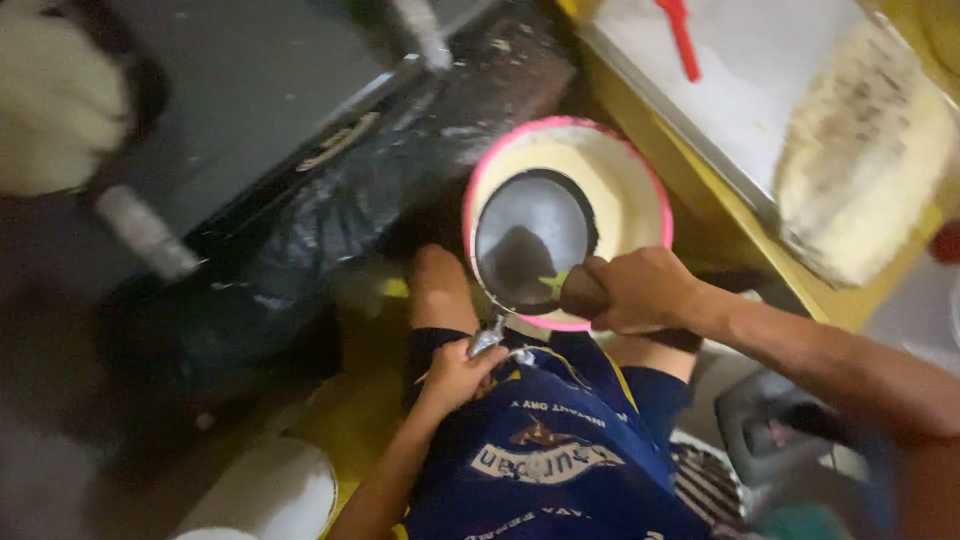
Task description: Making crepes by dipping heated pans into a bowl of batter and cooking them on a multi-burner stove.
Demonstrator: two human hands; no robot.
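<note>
A pink-rimmed bucket (640, 175) of pale batter stands on the floor between my knees. Over its mouth sits a round dark pan (530, 235). My left hand (462, 372) is closed around the pan's metal handle (490, 338) just above my lap. My right hand (635, 290) reaches in from the right and grips a small brown tool (580, 293) at the pan's near edge, with a bit of yellow-green at its tip.
A yellow counter (720, 200) with a white top and a red utensil (680, 35) stands on the right, with a large pale flat round (860, 150) on it. Black plastic sheeting (300, 250) lies on the left. A white bucket (270, 495) sits bottom left.
</note>
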